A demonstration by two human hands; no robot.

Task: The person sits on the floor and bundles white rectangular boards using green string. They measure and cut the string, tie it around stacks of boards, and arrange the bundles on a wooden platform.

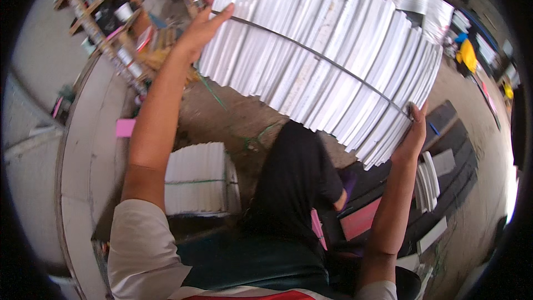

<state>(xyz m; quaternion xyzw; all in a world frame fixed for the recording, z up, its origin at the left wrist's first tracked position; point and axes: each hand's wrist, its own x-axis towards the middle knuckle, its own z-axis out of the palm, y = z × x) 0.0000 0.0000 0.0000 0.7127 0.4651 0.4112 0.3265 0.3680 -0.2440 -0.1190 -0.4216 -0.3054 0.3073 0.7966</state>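
"White bundle [311,80]: where is it?"

"Raised above the floor [227,128], left grip [199,36] and right grip [410,136] clamped on its opposite ends."

"How far along?"

"Already bound by a dark strap [316,55] and lifted, I'd judge; not yet set down. Another tied stack [194,189] sits lower left."

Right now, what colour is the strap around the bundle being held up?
Dark grey or black; the strap shows best in the head view.

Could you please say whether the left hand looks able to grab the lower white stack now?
Probably not: the left hand holds one end of the large strapped bundle, though the lower white stack looks mostly unobstructed.
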